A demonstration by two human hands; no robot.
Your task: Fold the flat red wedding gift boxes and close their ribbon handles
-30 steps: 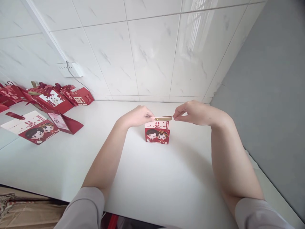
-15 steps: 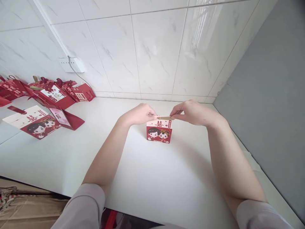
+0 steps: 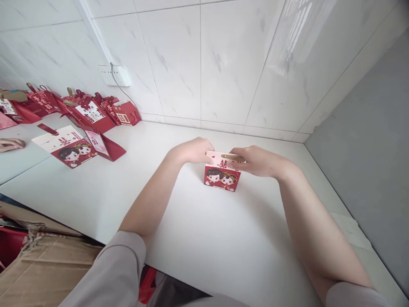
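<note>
A small red and white gift box (image 3: 222,178) with two cartoon faces on its front stands upright on the white table (image 3: 204,238). At its upper left edge my left hand (image 3: 197,151) is closed on the box, the fingertips partly behind the panel. My right hand (image 3: 255,160) pinches the upper right part of the same box, fingers behind and thumb in front. A gold ribbon handle (image 3: 232,157) lies along the top edge, close to my right fingers.
To the left stand a similar box (image 3: 73,149) and a dark red folded box (image 3: 110,145). Several red gift boxes (image 3: 96,115) line the tiled wall. Another person's hand (image 3: 11,145) rests at the far left. A cardboard box (image 3: 54,268) sits below the table edge.
My right hand has shifted from the ribbon end at the top edge to grip lower on the box's upper panel. The view has turned left, bringing another person's hand into sight.
</note>
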